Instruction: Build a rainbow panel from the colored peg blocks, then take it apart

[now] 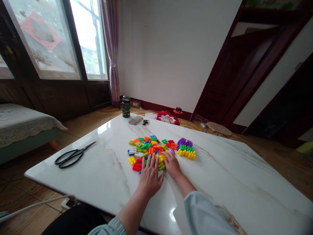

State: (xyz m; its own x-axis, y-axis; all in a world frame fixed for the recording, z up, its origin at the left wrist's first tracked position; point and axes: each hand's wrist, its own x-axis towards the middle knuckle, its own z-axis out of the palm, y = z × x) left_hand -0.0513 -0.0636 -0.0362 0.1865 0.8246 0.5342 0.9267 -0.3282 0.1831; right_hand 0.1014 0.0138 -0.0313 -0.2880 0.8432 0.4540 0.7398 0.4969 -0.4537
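A loose pile of bullet-shaped plastic building pieces in red, orange, yellow, green, blue and white lies on the table before me. My left hand rests on the near side of this pile, palm down with fingers stretched out. At the pile's right side is my right hand, its fingers reaching left over yellow pieces; their tips are partly hidden. Just beyond it, to the right, sorted rows stand together: purple pieces, green pieces and yellow pieces. One small purple piece lies between pile and rows.
Black-handled scissors lie at the left of the white marbled table. A camouflage-patterned flask stands at the far corner, near a set of keys and a blurred item. A stool is beyond the table.
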